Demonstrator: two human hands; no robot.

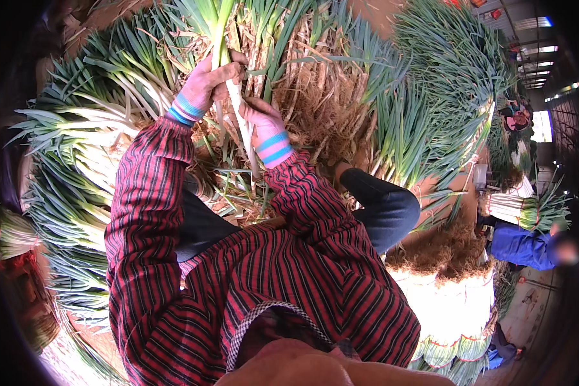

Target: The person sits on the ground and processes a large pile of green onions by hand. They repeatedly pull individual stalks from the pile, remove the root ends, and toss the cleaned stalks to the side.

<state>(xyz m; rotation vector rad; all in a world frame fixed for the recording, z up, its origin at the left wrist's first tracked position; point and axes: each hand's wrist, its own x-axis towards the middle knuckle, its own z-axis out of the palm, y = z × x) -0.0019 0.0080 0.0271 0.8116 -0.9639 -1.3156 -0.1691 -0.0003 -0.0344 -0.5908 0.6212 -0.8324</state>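
Note:
A scallion stalk (235,99) with a white shank and green leaves slants down between my hands. My left hand (210,82), in a soiled pink glove with a striped cuff, grips it where the leaves begin. Lower on the shank, my right hand (264,123) holds it in a matching glove. A strip of outer skin (254,166) hangs below the right hand. Beyond my hands lie unpeeled scallions (318,91) with dry brown skins and tangled roots. Leaf scraps (231,193) litter the ground between my legs.
Cleaned white scallions (94,164) fan out along my left. Leafy green scallions (444,72) pile up at the far right. Tied bundles (444,299) stand roots-up by my right knee (395,202). A person in blue (521,246) is beside another tied bundle (511,207).

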